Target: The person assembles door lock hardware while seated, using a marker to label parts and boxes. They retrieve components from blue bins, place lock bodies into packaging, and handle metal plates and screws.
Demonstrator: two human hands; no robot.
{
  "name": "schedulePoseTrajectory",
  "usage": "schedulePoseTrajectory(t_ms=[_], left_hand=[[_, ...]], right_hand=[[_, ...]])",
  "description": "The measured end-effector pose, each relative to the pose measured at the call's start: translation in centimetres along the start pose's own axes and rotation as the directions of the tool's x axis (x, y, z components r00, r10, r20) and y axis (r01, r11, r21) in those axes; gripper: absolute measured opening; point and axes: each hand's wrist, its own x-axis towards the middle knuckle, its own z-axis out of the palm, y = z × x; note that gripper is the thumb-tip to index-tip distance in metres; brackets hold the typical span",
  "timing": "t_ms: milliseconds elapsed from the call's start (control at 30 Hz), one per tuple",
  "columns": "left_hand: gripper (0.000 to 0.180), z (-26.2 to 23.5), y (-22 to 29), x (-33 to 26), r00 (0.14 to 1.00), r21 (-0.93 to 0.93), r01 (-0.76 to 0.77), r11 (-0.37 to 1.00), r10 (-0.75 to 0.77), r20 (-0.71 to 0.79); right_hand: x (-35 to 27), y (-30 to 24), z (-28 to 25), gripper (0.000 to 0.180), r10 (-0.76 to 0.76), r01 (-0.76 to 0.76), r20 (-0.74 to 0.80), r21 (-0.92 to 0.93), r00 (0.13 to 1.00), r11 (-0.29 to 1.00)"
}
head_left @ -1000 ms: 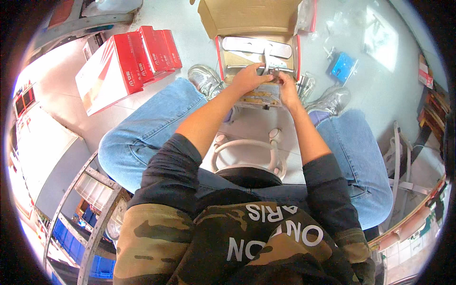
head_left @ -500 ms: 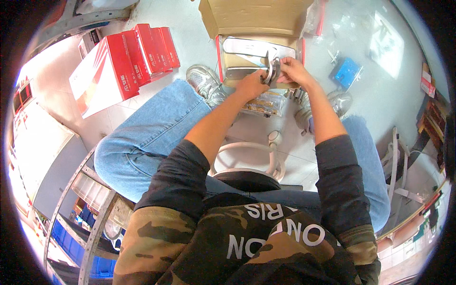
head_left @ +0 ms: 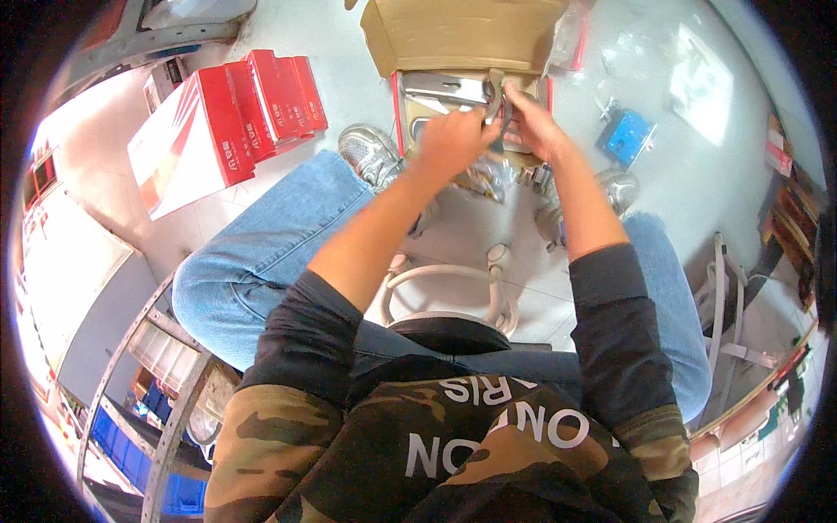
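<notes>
An open cardboard box (head_left: 551, 91) with red sides sits on the floor between my feet, its brown lid (head_left: 462, 39) raised at the far side. Over the box my two hands hold a curved metal door handle (head_left: 494, 87), which stands roughly upright. My left hand (head_left: 452, 144) is closed round its lower part; motion blurs the fingertips. From the other side, my right hand (head_left: 534, 129) grips it, its fingers partly hidden. A long metal plate (head_left: 440, 85) lies in the box beyond my left hand. Below the hands shows a clear plastic bag (head_left: 490, 181) with small parts.
Several red and white boxes (head_left: 235, 122) stand at the left. A blue piece (head_left: 629, 138) lies on the floor at the right, near scattered clear plastic. A pale stool base (head_left: 497, 288) is between my legs, and a metal rack (head_left: 170, 418) stands at lower left.
My left hand has moved up and further over the box, turning more across the handle. The handle has tilted and moved slightly away. The plate at the back of the box has shifted.
</notes>
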Motion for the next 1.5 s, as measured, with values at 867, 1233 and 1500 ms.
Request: schedulePoseTrajectory(t_ms=[867, 1233, 1500], left_hand=[[0.038, -13.7, -5.3, 4.4, 0.833, -0.651, 0.424, 0.629, 0.011, 0.553], [0.037, -17.0, 6.8, -13.4, 0.865, -0.832, 0.247, 0.497, 0.273, 0.42], [0.035, -19.9, 9.7, -17.2, 0.858, -0.923, 0.218, 0.316, 0.389, 0.336]], right_hand=[[-8.1, 1.3, -1.8, 0.032, -0.168, 0.308, -0.363, 0.373, 0.916, 0.875], [-18.8, -2.7, 5.2, 0.03, -0.728, 0.039, 0.454, 0.836, 0.514, 0.548], [-26.2, -5.9, 8.7, 0.036, -0.737, 0.407, 0.301, 0.678, 0.605, 0.611]])
